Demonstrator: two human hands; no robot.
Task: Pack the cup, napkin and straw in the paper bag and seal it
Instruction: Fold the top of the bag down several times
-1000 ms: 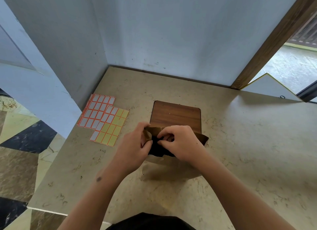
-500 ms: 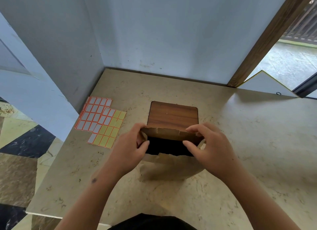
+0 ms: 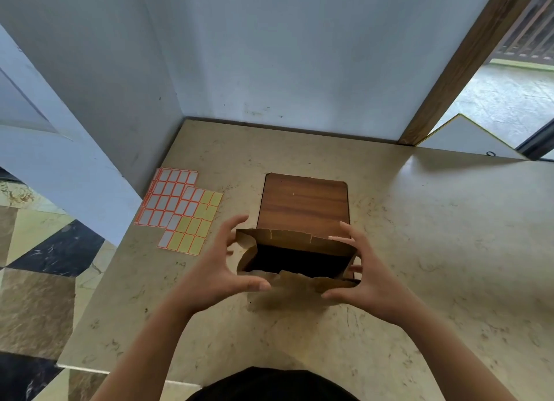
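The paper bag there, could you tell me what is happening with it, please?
A person stands the paper bag on the table, left hand and right hand spread at either side of its open mouth. The inside is dark, so its contents cannot be seen. It is not yet sealed; sticker sheets lie to the left.

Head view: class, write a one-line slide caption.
Left hand and right hand flank the open paper bag beside sticker sheets.

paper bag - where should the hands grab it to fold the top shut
Take the bag by its upright top edges, one hand from each side: left hand at the left corner, right hand at the right. The mouth gapes open upward, so far and near lips can be pressed together.
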